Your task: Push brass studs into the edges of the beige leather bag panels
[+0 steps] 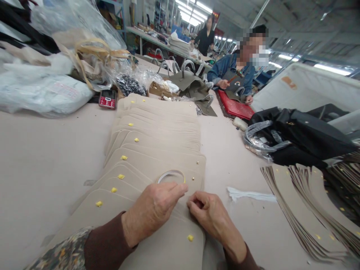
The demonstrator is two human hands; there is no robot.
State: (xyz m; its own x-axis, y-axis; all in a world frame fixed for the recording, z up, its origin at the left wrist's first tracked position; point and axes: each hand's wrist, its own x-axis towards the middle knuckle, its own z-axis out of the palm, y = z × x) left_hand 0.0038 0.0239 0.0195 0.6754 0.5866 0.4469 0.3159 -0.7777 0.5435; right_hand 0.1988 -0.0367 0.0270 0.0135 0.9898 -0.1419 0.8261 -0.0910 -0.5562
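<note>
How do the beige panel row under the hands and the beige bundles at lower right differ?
Layout: the panel row overlaps like shingles; the bundles are stacked closely, edges showing.
Shape: panel row pieces look broad and flat; bundle pieces look narrower and bowed.
Contact: the left hand and right hand are at the panel row, neither at the bundles.
Shared: beige faces, yellow spots.

The beige panels (163,159) look smooth, matt and leather-like to me, their studs (197,162) shiny metal. Over there, crinkled plastic wrap (81,22) glints; the black bag (306,131) has a soft sheen, and the red board (235,107) looks glossy.
</note>
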